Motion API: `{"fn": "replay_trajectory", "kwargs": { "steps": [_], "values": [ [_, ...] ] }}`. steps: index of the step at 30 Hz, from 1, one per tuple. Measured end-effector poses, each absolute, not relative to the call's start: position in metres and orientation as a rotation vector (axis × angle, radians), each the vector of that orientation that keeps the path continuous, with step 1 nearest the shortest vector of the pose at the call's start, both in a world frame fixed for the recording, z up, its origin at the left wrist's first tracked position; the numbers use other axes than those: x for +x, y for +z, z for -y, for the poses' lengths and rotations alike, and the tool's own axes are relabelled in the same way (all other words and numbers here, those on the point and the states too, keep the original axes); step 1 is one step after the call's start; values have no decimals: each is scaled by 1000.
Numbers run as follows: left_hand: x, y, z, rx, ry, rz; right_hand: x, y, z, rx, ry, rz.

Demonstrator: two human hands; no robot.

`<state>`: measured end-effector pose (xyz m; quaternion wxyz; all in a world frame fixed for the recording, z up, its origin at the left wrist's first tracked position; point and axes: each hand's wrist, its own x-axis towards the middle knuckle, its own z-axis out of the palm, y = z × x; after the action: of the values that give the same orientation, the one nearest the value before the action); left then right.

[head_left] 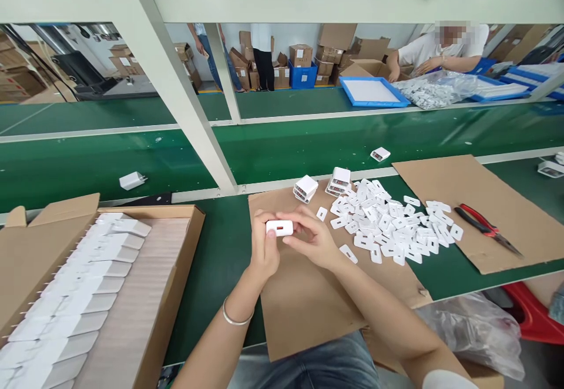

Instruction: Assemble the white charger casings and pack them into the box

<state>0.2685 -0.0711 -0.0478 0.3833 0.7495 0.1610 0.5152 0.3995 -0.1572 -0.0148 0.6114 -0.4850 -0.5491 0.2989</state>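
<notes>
Charger [279, 231], above the cardboard [308, 301], is pinched by the left hand [263, 248] and right hand [315, 239], its slotted face toward the wearer, presumably for visibility; plates [388, 221] lie heaped alongside, likely for easy reach.

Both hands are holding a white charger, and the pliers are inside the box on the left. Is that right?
Not quite: the head view shows the pliers lying on cardboard on the right. The left hand and right hand hold a white charger.

one held charger [279, 228], two charger stacks [305, 188], one pair of pliers [479, 220], two cardboard sheets [308, 312], one bangle [233, 321]
</notes>
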Motion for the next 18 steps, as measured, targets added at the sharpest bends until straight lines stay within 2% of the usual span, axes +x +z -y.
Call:
{"fn": "replay_trajectory", "kwargs": {
  "steps": [3,7,18],
  "values": [
    [270,-46,72,1867,1438,-400,401,-20,155,-1045,853,1167],
    [270,-46,73,1899,1489,-405,400,-23,154,-1172,1002,1135],
    [270,-49,75,1943,1456,-409,387,-33,148,-1157,1082,958]
  ]
}}
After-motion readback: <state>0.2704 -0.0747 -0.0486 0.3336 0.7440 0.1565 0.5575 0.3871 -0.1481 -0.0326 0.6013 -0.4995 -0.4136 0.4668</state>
